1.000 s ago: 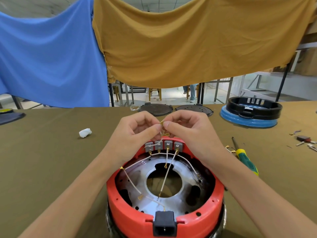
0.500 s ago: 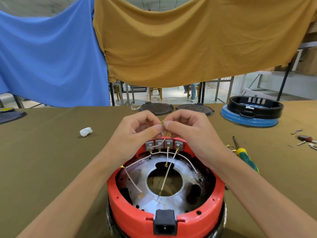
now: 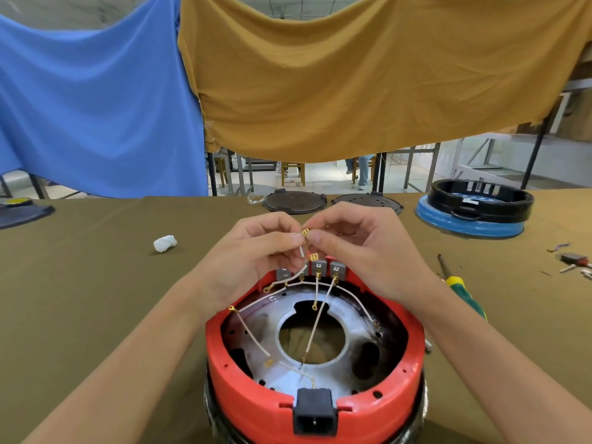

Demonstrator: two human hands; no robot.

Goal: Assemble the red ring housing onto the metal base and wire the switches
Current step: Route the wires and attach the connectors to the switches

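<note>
Since the earlier frame, the hands had parted slightly, baring more white wire between them. At frame centre, the left hand [image 3: 256, 251] pinched the wire [image 3: 302, 250] between thumb and forefinger, and the right hand [image 3: 358, 248] pinched its brass terminal [image 3: 305, 232], other fingers curled. Just below them, grey switches [image 3: 326, 268] sat in the far rim of the red ring [image 3: 253, 408], which sat on the metal base [image 3: 352, 334] at lower centre. A screwdriver [image 3: 461, 291] lay to the right, and a white wad [image 3: 165, 243] to the left.
</note>
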